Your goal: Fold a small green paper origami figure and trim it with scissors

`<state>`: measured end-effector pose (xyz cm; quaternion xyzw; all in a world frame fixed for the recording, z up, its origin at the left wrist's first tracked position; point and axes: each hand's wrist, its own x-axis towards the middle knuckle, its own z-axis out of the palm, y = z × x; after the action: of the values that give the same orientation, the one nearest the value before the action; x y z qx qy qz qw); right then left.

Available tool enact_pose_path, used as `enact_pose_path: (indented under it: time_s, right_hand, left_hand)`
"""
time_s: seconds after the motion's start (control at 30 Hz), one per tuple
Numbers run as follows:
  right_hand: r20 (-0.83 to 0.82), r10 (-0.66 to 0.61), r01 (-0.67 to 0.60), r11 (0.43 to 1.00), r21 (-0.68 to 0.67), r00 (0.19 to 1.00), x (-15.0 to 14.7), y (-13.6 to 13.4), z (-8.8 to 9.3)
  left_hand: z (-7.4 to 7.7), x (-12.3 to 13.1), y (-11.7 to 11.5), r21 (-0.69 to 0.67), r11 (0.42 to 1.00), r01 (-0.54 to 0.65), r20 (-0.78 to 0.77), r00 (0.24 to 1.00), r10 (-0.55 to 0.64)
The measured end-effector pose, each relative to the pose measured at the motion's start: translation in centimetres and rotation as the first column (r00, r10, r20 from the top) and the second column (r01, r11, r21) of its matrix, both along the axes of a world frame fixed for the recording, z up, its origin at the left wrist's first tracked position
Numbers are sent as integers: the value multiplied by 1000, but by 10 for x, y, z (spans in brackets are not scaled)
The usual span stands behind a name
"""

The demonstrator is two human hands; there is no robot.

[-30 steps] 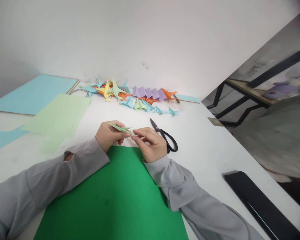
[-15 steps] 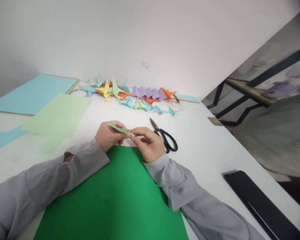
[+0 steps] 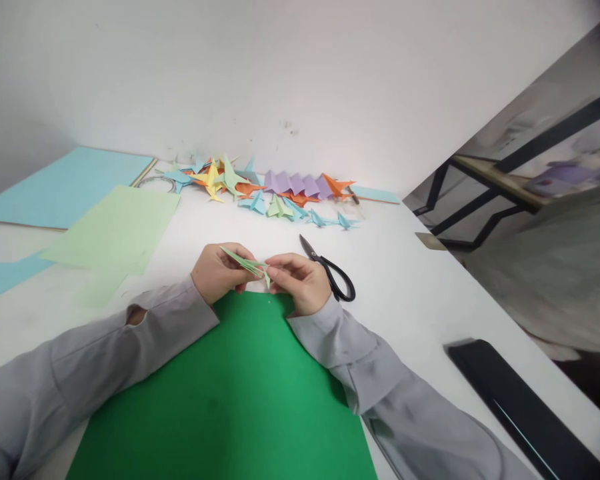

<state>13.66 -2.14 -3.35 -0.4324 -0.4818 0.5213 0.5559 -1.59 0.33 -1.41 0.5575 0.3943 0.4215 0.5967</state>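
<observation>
Between my two hands is a narrow piece of folded light green paper point(image 3: 247, 263), held just above the far edge of a green sheet point(image 3: 220, 393). My left hand point(image 3: 217, 272) is closed on its body, thumb along the near side. With thumb and fingers, my right hand point(image 3: 303, 281) pinches the paper's right end, where a small pointed flap hangs down. Black-handled scissors point(image 3: 337, 273) lie just beyond my right hand, blades pointing away from me. My fingers hide part of the folds.
Folded paper figures point(image 3: 230, 179) in several colours and a purple pleated strip point(image 3: 297, 185) lie along the wall. Light green sheets point(image 3: 120, 227) and a blue sheet point(image 3: 75, 187) are at left. A long black object point(image 3: 520, 407) lies at right.
The right end of the folded paper now shows a small flap pointing down. My right hand has shifted slightly right, its fingers regripped; my left hand has barely moved.
</observation>
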Motion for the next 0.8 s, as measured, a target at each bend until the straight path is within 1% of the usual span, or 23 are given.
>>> enact_pose_path:
  time_s: [0.07,0.13,0.2,0.27,0.43,0.63,0.8]
  right_hand:
    - [-117,48,-57,996,-74,992,1,3,-1]
    - [-222,110,-143,979,-142,969,1,4,-1]
    - [-293,144,-208,957,-201,945,1,5,1]
    - [-328,145,-229,945,-234,934,1,5,4]
    - [-336,114,-206,946,-251,935,-1,4,9]
    - [-304,138,-219,943,-250,943,1,6,9]
    - [-278,135,-216,934,-286,951,0,6,12]
  left_hand:
    - [0,0,0,1,1000,7,-4,1000,-7]
    - [1,0,-1,-1,1000,11,-7,1000,-11]
    - [2,0,-1,-4,1000,12,-8,1000,-12]
    - [2,0,-1,-3,1000,16,-14,1000,-16]
    - [2,-1,-1,26,999,31,-45,999,-30]
    - [3,0,-3,70,996,54,-57,997,-50]
    - [3,-1,-3,87,995,55,-46,998,-51]
